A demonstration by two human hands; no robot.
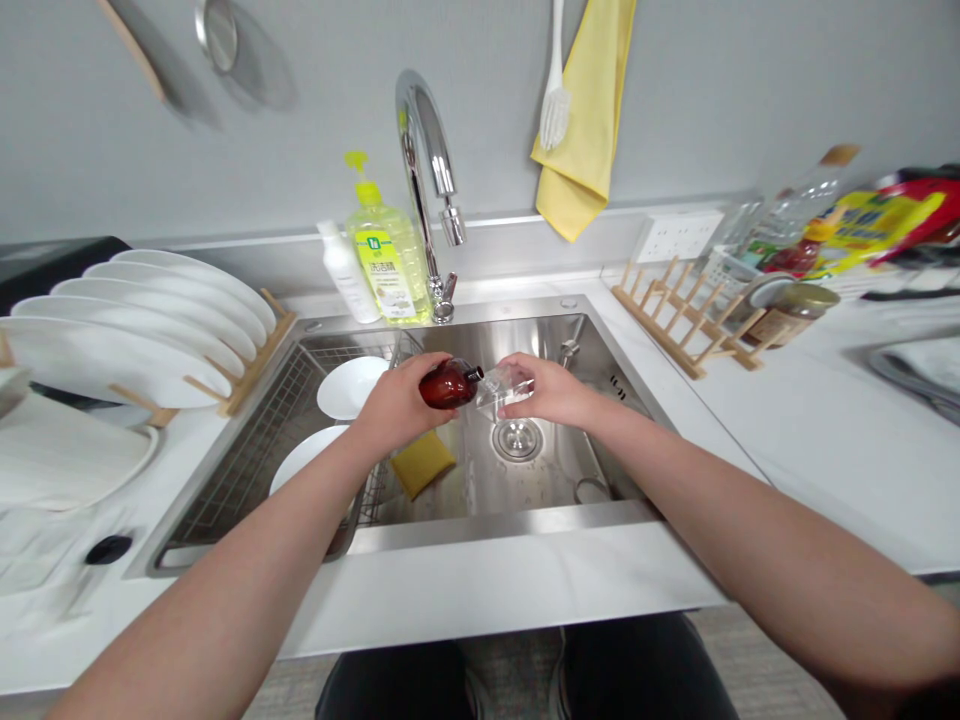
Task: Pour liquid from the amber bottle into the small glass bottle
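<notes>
My left hand [396, 402] is wrapped round a dark reddish-brown bottle [448, 385], which lies tilted on its side above the sink. Its narrow black neck points right, close to a small clear container [495, 390]. I cannot tell whether neck and container touch. Fingers of my right hand [551, 388] grip that container from its right side. Beneath both hands is the steel sink basin [540, 490] with its round drain [517, 438]. A yellow sponge cloth [422, 465] lies in the basin below my left hand.
A wire rack [240, 450] in the sink's left side holds white bowls [352, 388]. Behind stand the faucet [429, 130], a green-yellow dish soap bottle [382, 255] and a white bottle [349, 275]. Plates [150, 310] stand racked at left; a wooden rack [675, 320] is at right.
</notes>
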